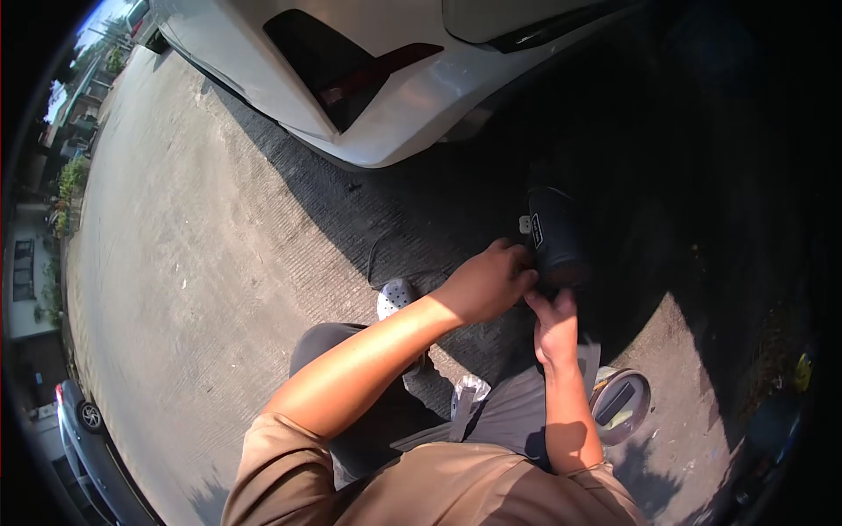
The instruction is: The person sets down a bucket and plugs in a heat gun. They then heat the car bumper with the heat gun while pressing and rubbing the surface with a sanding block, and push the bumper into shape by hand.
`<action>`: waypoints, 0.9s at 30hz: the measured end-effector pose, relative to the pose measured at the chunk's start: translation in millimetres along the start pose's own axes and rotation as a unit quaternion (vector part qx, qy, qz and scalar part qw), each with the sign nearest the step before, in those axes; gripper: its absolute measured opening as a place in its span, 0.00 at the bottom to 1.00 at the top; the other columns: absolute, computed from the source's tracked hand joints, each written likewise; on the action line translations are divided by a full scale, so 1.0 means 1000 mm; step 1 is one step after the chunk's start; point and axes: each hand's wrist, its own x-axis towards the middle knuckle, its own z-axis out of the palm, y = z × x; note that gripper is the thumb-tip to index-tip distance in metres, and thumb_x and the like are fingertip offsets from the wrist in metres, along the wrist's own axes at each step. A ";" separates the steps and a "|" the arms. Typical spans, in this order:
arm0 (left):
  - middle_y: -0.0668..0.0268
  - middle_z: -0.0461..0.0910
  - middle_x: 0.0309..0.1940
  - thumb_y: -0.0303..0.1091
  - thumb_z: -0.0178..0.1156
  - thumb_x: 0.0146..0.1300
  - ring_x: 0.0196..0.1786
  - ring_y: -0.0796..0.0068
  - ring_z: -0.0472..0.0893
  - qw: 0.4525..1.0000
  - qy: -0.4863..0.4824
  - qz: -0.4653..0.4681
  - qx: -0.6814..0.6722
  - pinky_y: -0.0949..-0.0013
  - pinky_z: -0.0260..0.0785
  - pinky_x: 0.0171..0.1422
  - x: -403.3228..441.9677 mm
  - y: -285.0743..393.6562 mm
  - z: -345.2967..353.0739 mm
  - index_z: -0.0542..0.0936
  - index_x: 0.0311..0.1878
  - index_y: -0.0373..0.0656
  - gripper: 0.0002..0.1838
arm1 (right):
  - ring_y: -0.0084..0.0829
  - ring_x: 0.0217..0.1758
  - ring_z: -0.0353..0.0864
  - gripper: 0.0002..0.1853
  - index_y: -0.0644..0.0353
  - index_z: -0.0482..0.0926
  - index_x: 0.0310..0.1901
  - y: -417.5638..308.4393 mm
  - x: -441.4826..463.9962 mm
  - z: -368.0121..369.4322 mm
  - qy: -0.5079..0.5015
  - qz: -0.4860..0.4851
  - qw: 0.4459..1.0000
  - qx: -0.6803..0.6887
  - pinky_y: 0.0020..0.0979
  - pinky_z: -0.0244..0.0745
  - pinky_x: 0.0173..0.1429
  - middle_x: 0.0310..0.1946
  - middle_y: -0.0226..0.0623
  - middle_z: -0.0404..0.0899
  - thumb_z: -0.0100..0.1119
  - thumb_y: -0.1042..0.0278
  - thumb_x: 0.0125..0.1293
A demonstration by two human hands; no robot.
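Observation:
A dark cylindrical object (558,237) with a small white-edged label lies in the car's shadow. My left hand (500,279) is at its lower left side, fingers curled in; what they pinch is too dark to make out. Just below the object's near end is my right hand (554,320), its thumb and fingers close to those of the left. Its fingertips are in shadow, and I cannot tell whether they hold anything. A small pale piece (525,224) shows at the object's left side.
The white car's rear bumper (386,140) hangs over the top. A round container (638,419) with a dark block inside stands right of my legs. A thin dark cord (372,261) lies near my white perforated shoe (395,298). Another car (88,447) is at the far left.

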 end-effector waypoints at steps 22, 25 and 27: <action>0.63 0.82 0.49 0.31 0.72 0.62 0.54 0.74 0.81 0.888 -0.132 -0.269 -0.350 0.67 0.76 0.58 -0.002 0.038 -0.021 0.77 0.60 0.37 0.24 | 0.37 0.77 0.64 0.48 0.71 0.55 0.77 -0.023 -0.037 -0.012 -0.134 -0.049 0.989 -0.028 0.40 0.55 0.80 0.74 0.47 0.64 0.75 0.80 0.58; 0.63 0.80 0.56 0.25 0.70 0.63 0.60 0.75 0.78 0.904 -0.094 -0.236 -0.345 0.66 0.72 0.66 0.006 0.045 -0.020 0.77 0.59 0.36 0.22 | 0.39 0.77 0.64 0.49 0.71 0.54 0.77 -0.017 -0.028 -0.018 -0.115 -0.144 0.982 -0.051 0.42 0.54 0.81 0.73 0.48 0.65 0.76 0.80 0.57; 0.63 0.78 0.59 0.25 0.70 0.63 0.62 0.75 0.77 0.857 -0.062 -0.239 -0.453 0.67 0.71 0.67 0.010 0.049 -0.019 0.76 0.61 0.35 0.23 | 0.40 0.75 0.67 0.37 0.71 0.61 0.73 -0.023 -0.025 -0.014 -0.104 -0.175 0.979 0.028 0.41 0.57 0.80 0.72 0.50 0.66 0.68 0.72 0.67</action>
